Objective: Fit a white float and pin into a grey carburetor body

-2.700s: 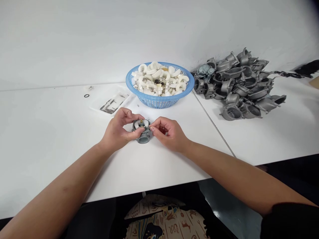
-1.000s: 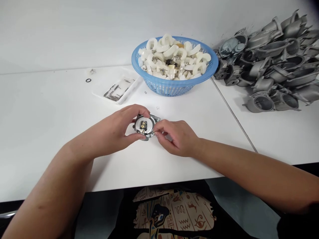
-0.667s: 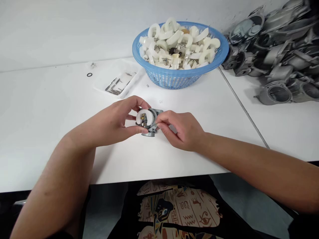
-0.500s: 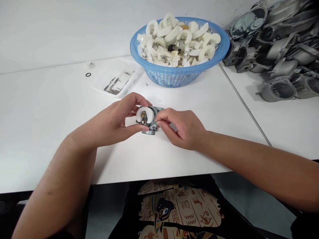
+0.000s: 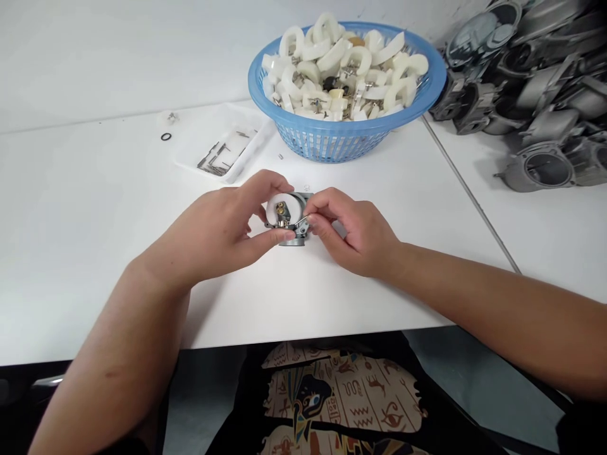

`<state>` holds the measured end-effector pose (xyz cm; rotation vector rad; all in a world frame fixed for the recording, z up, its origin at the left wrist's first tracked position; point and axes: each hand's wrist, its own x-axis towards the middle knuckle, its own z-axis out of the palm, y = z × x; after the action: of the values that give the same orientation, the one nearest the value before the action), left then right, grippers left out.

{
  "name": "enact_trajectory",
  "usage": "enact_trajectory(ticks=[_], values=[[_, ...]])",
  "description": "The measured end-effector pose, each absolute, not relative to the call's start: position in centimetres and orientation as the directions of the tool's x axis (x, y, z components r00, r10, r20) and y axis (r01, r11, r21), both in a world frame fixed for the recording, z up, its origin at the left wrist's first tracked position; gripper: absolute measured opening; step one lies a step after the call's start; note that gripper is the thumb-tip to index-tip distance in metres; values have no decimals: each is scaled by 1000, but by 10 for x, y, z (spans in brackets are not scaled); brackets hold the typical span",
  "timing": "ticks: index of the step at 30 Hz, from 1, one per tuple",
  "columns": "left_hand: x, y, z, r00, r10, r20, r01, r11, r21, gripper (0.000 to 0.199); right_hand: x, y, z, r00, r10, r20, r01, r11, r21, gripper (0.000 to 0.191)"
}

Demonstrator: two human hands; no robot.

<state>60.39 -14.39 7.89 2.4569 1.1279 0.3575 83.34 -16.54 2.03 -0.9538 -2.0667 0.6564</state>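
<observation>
Near the middle of the white table, my left hand (image 5: 215,224) is wrapped around a small grey metal carburetor (image 5: 294,241), thumb in front and fingers behind. On its upward face sits a white C-shaped float (image 5: 294,205) with brass parts inside the curve. My right hand (image 5: 358,234) pinches a thin metal pin (image 5: 301,221) between thumb and forefinger. The pin's far end points at the parts beside the float, close to my left thumb. Whether it sits in a hole is too small to tell.
Behind my hands stands a blue basket (image 5: 327,144) heaped with white floats. Left of it is a shallow clear tray (image 5: 187,165) with thin metal pins (image 5: 218,163). A black O-ring (image 5: 165,136) lies farther left. Grey metal castings (image 5: 545,101) are piled at the right.
Both hands and the carburetor have shifted slightly up and right in view, and the view itself has moved a little. The pin shows more clearly now. Both grips are the same.
</observation>
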Motion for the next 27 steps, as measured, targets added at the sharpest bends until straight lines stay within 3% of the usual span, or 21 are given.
enact_trajectory(ticks=[6, 13, 17, 21, 24, 27], values=[[604, -144, 81, 595, 803, 31, 665, -513, 543, 43, 834, -164, 22, -430, 832, 350, 314, 502, -806, 11], [616, -144, 82, 676, 735, 43, 631, -608, 482, 39, 831, -163, 21, -350, 872, 342, 306, 452, -838, 14], [613, -137, 81, 668, 744, 13, 614, -560, 557, 48, 833, -159, 20, -325, 878, 351, 260, 440, -859, 15], [609, -132, 74, 656, 752, -59, 598, -471, 649, 78, 834, -158, 21, -310, 885, 347, 245, 426, -871, 15], [614, -132, 66, 675, 735, -69, 554, -442, 705, 77, 833, -157, 18, -257, 897, 359, 196, 412, -890, 16], [620, -133, 56, 633, 774, 9, 494, -413, 765, 71, 833, -153, 12, -184, 928, 323, 123, 348, -929, 18]])
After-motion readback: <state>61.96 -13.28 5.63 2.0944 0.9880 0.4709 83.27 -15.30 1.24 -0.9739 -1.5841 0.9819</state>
